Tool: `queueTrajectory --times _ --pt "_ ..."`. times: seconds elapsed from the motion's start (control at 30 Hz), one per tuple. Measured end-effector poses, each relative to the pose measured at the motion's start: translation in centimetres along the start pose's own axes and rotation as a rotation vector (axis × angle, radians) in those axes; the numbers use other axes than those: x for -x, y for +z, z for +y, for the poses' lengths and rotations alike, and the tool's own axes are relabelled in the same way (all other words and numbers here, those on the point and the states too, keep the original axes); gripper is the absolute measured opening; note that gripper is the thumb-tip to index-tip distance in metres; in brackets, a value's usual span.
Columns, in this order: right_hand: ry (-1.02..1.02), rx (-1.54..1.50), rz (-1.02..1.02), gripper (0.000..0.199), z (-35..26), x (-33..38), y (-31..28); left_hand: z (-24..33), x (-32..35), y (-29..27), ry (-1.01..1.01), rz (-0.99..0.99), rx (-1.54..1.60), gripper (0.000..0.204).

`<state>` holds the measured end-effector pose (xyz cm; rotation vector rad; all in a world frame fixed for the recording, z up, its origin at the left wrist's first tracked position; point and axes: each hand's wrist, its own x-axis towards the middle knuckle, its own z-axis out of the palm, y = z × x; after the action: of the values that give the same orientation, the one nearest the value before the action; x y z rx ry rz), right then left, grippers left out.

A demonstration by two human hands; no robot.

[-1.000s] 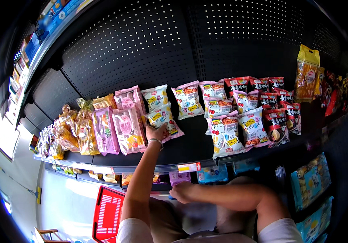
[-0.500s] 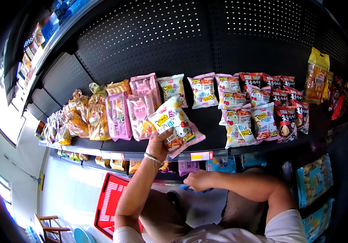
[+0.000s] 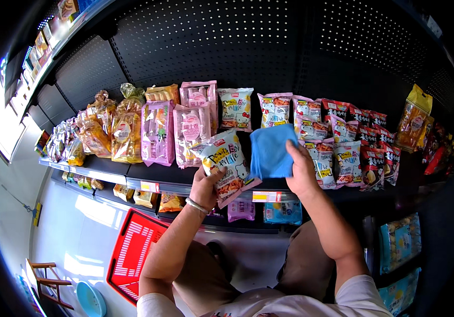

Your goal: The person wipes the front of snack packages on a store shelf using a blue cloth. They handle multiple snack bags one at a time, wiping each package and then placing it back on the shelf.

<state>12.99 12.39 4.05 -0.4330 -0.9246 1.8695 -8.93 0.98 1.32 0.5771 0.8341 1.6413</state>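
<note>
Currently, other packaged goods are crowding both sides: bagged breads (image 3: 126, 134), a purple packet (image 3: 157, 134) and pink packets (image 3: 198, 132) are standing to the left, while red-and-black bags (image 3: 372, 164) and a tall yellow pack (image 3: 415, 119) are filling the right. A white-and-pink bag (image 3: 236, 108) is standing farther back, behind the gap between the hands. The left hand (image 3: 206, 185) is keeping its grip closed around the lower left side of a snack bag (image 3: 228, 166), which is tilting before the shelf's front edge and partly covering a pink packet. The right hand (image 3: 302, 169) is pinching a blue cloth (image 3: 272, 150) between thumb and fingers, just beside that snack bag; the cloth is hiding the lower part of another bag behind it. The black shelf (image 3: 158, 172) is carrying the goods, with a perforated panel (image 3: 211, 53) rising at its back and more packets showing on a lower level. A red basket (image 3: 132, 253), a light-blue basin (image 3: 90, 298) and a piece of wooden furniture (image 3: 53, 282) are standing at lower left, and daylight is entering at far left. The held snack bag is showing multicoloured lettering and a white cartoon figure, and a yellow-and-white price label (image 3: 266, 197) is marking the shelf edge.
</note>
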Motion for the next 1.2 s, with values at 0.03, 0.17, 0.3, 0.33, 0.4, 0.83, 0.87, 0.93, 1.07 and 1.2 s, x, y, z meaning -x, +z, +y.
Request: queueTrajectory --times 0.03,0.17,0.3,0.33,0.4,0.83,0.87,0.93,1.07,1.2 --pt "-0.111 0.059 0.203 0.036 0.7 -0.3 0.3 -0.4 0.1 0.1 0.017 0.017 -0.046 0.038" --pt "-0.357 0.719 0.161 0.04 4.0 -1.3 -0.1 -1.7 0.4 1.1 0.072 0.017 -0.262 0.04" --pt "-0.775 1.196 -0.102 0.042 6.1 -0.8 1.9 -3.4 0.3 1.4 0.067 -0.024 -0.273 0.042" --pt "-0.763 1.285 -0.166 0.042 6.2 -0.3 2.1 -3.9 0.0 1.1 0.073 -0.019 -0.288 0.04" --pt "-0.783 1.379 -0.251 0.044 6.3 0.5 3.5 -4.3 -0.5 0.4 0.105 -0.014 -0.299 0.039" --pt "-0.619 1.243 -0.709 0.044 6.7 2.0 3.5 -4.7 -1.0 -1.6 -0.01 -0.213 -0.453 0.038" --pt "-0.651 1.212 -0.664 0.042 6.5 2.0 3.5 -4.7 -1.4 -1.2 -0.106 -0.057 -0.058 0.037" --pt "-0.401 0.943 -0.581 0.039 6.6 2.1 2.5 -4.7 -1.2 -0.9 -0.026 -0.016 -0.158 0.039" --pt "-0.188 0.613 -0.194 0.04 4.1 1.3 0.6 -3.2 -1.1 -0.4 -0.058 0.026 -0.098 0.039" --pt "-0.293 0.405 0.124 0.053 2.4 -0.7 -0.9 -2.3 -1.3 0.1 -0.103 0.028 -0.089 0.034"
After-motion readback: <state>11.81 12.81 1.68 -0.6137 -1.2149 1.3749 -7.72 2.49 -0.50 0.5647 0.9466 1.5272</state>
